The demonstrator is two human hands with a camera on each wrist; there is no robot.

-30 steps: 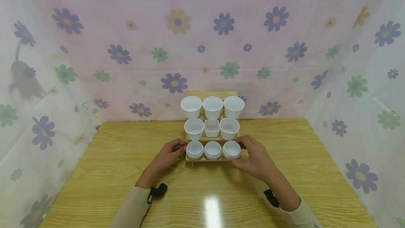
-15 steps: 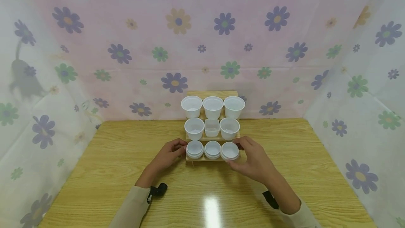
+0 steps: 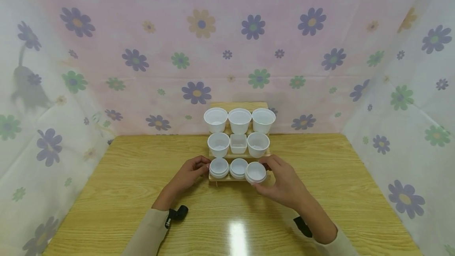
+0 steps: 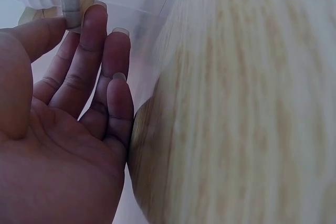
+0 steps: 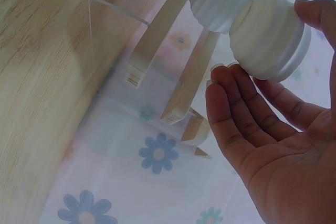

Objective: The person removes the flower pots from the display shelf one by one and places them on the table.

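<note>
A cup is pinched at its sides by the right hand; the stand is pinched at its near left end by the left hand, apparently for steadiness.

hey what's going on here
Someone is handling a small white cup at a wooden rack. The right hand pinches the cup, holding it off the bottom shelf, partly in front of the middle cup there. The left hand has its fingertips at that shelf's left end. Eight cups stand on the rack: three on top, three in the middle row, two at the bottom.
</note>
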